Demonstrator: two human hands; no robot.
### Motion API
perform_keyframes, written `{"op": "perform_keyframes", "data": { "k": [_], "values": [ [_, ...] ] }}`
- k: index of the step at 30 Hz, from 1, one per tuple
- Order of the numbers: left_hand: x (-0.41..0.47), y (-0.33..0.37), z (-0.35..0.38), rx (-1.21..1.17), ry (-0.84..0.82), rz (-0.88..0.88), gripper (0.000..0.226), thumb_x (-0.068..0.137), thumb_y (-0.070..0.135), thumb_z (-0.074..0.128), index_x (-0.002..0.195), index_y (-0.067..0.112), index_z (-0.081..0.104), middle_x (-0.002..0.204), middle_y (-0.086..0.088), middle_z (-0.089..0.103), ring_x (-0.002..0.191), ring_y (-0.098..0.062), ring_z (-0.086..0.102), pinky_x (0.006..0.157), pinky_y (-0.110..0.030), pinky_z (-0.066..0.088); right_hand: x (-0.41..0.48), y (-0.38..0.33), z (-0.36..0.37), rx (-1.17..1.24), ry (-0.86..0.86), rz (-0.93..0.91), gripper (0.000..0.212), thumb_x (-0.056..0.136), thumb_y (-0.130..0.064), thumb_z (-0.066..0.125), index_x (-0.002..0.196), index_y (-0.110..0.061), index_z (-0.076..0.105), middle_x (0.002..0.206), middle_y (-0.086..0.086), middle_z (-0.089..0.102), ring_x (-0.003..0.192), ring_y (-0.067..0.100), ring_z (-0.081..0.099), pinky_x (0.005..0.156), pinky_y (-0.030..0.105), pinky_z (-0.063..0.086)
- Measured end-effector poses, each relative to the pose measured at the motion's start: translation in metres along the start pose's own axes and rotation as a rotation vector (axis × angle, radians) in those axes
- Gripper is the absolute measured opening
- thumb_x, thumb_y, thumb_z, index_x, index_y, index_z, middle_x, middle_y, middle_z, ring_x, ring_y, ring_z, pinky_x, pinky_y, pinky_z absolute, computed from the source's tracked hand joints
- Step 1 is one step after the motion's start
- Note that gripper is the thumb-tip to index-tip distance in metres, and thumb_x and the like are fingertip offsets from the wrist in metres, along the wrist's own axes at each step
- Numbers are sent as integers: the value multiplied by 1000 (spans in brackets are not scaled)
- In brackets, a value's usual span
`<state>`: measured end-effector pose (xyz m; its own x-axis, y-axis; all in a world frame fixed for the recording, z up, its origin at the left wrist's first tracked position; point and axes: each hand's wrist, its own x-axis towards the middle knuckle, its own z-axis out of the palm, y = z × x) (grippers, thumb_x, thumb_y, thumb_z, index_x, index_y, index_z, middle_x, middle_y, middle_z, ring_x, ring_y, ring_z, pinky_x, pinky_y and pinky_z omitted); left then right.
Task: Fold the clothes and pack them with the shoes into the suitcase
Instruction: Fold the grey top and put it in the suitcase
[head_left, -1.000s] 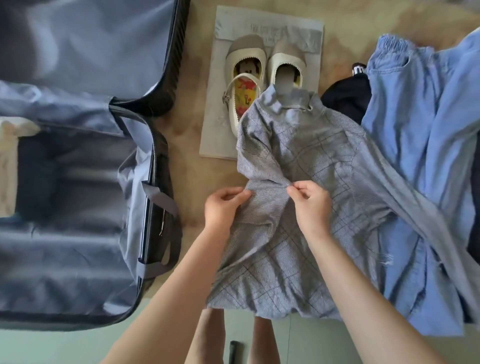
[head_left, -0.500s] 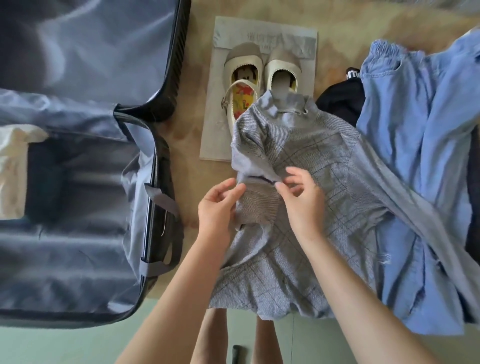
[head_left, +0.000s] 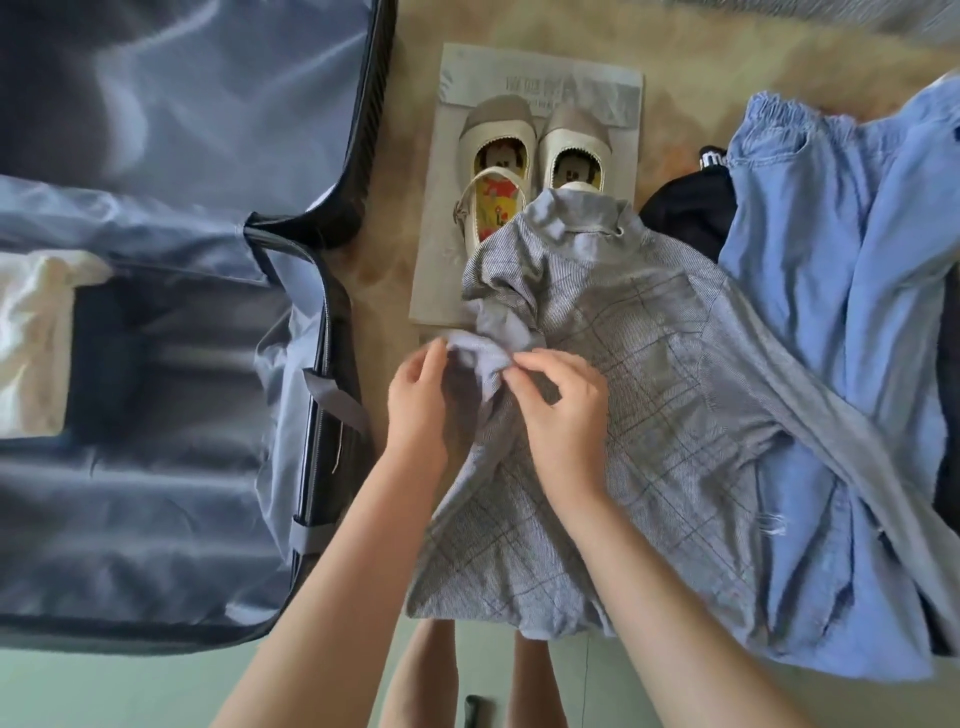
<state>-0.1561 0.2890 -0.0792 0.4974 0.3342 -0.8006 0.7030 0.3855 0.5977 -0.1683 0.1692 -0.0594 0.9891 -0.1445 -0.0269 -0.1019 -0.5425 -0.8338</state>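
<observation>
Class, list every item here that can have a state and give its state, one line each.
suitcase: open, lying flat
grey shirt: spread out, unfolded, one sleeve bunched
left hand: pinching the grey shirt
right hand: pinching the grey shirt
shoes: unpacked, side by side on a grey sheet
blue garment: unfolded, beside the shirt
black garment: crumpled, unfolded

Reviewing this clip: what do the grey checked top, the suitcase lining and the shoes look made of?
Grey checked top: soft matte cloth, fine weave visible, creased. Suitcase lining: thin synthetic, probably nylon or polyester; slight sheen, wrinkles. Shoes: smooth cream uppers, taupe toes, perhaps faux leather or canvas; unclear.
</observation>
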Motion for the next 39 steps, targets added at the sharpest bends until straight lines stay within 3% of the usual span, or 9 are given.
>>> {"op": "perform_keyframes", "data": {
  "k": [2,7,12,17,23,30,34,36,39],
  "values": [
    [-3,-6,-2,42,5,-179,52,93,42,56,127,3,54,131,-19,56,120,-35,55,94,-46,46,-4,3,0,5,-74,-25,10,81,-19,70,88,-13,74,92,-6,71,95,9,60,101,44,39],
    [-2,2,-1,-232,-216,-455,40,95,48,47,95,11,64,112,-10,67,96,-24,62,99,-44,43,-19,20,-3,-23,-225,2,5,81,-19,73,86,-17,74,98,-9,71,105,1,57,112,38,29],
    [-2,22,-2,-285,-12,-9,17,90,12,63,106,13,66,97,-8,70,85,-16,67,82,-28,55,-32,25,-1,11,-285,37,20,83,-20,72,102,-18,73,114,-9,68,111,-2,53,104,49,39],
    [-42,42,-7,78,160,511,15,89,16,64,93,30,68,78,7,66,70,-1,60,66,-14,47,-35,16,8,84,-289,119,31,84,-35,65,111,-22,72,119,-14,66,112,-2,55,103,48,40],
    [-43,45,-7,252,240,866,14,91,21,62,103,26,68,88,3,65,75,-10,55,71,-24,46,-31,8,13,128,-304,217,32,88,-24,64,120,-26,66,129,-16,60,121,-1,50,110,42,35],
    [-7,-16,-23,578,-32,526,24,85,7,67,100,26,69,88,12,69,82,3,63,75,-9,48,-17,15,8,153,-199,330,36,92,-16,61,127,-23,60,127,-13,60,118,-4,52,106,26,39],
    [-9,-34,-28,662,-100,545,35,87,-4,56,108,21,71,104,8,70,91,6,60,89,-14,47,7,7,11,108,-295,197,36,94,-18,58,129,-22,59,128,-12,59,118,-1,52,103,19,39],
    [-10,-34,-30,572,27,593,37,89,-7,51,110,19,65,106,6,67,98,-1,60,89,-22,50,17,7,19,78,-384,143,37,92,-15,60,129,-19,59,128,-11,58,120,3,51,103,19,38],
    [-10,-25,-27,190,97,424,30,95,-8,42,113,16,44,111,1,57,100,-11,64,78,-28,57,21,15,33,-162,-484,57,34,88,-15,65,121,-24,65,118,-7,64,106,13,56,91,25,44]
  ]
}}
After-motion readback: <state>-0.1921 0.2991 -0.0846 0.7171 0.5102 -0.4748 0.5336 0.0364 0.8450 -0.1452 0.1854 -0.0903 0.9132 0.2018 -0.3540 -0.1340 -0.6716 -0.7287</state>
